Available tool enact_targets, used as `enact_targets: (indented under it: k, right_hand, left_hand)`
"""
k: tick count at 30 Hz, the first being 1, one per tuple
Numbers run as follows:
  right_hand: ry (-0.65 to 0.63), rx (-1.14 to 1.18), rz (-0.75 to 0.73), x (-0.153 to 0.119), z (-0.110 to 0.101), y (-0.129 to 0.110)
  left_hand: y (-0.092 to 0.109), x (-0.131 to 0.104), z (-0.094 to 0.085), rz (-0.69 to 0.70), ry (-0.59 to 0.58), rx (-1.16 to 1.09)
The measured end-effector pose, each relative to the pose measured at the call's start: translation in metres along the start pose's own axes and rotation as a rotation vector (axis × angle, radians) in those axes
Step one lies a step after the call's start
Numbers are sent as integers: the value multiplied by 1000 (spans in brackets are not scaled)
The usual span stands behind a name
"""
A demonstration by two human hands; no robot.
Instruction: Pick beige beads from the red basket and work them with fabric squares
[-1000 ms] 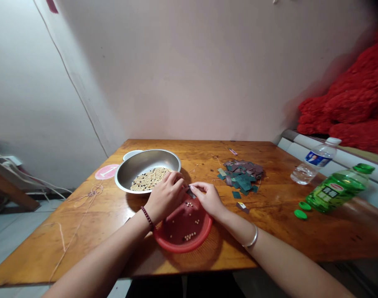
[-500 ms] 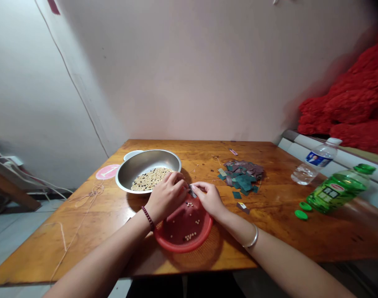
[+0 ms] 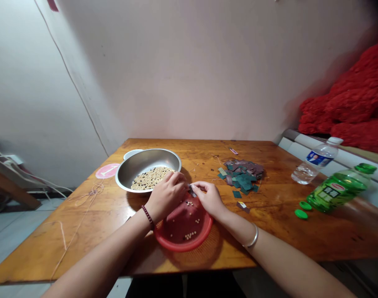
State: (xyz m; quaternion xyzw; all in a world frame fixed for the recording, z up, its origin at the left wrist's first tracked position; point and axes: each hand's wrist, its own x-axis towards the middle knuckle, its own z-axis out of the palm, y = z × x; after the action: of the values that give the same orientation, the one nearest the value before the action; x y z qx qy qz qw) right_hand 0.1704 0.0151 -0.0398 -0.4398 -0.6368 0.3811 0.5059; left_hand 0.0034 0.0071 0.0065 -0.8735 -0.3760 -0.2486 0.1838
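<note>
My left hand (image 3: 170, 191) and my right hand (image 3: 208, 198) meet above the back rim of a red mesh basket (image 3: 184, 248). Between their fingertips is a small greyish piece, too small to make out, pinched by the right hand. The left fingers are curled and closed beside it; what they grip is hidden. Several pale beads and a few dark ones lie in the basket. Behind the left hand stands a tilted steel bowl (image 3: 127, 174) holding many pale and dark beads (image 3: 151, 178).
Right of the hands lies a pile of green and brown squares (image 3: 245, 176). Farther right are a water bottle (image 3: 314, 161), a green bottle (image 3: 338, 188) and green caps (image 3: 301, 214). Loose string (image 3: 79, 223) and a pink disc (image 3: 107, 171) lie left on the wooden table (image 3: 114, 231).
</note>
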Motion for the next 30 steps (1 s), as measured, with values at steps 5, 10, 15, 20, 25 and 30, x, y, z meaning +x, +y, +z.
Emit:
enact_targets:
  k: [5, 10, 15, 20, 25, 30]
  right_hand:
    - [-5, 1, -9, 0, 0, 0]
    - [10, 3, -7, 0, 0, -1]
    - [19, 26, 3, 1, 0, 3]
    - [16, 45, 10, 2, 0, 4]
    - [37, -11, 0, 0, 1, -2]
    - [58, -69, -19, -2, 1, -5]
  left_hand:
    - [-1, -1, 1, 51, -24, -49]
    - [1, 1, -2, 30, 17, 20]
    - [1, 1, -2, 34, 8, -16]
    - [1, 1, -2, 30, 12, -6]
    - [1, 1, -2, 39, 8, -16]
    - [2, 1, -2, 32, 16, 1]
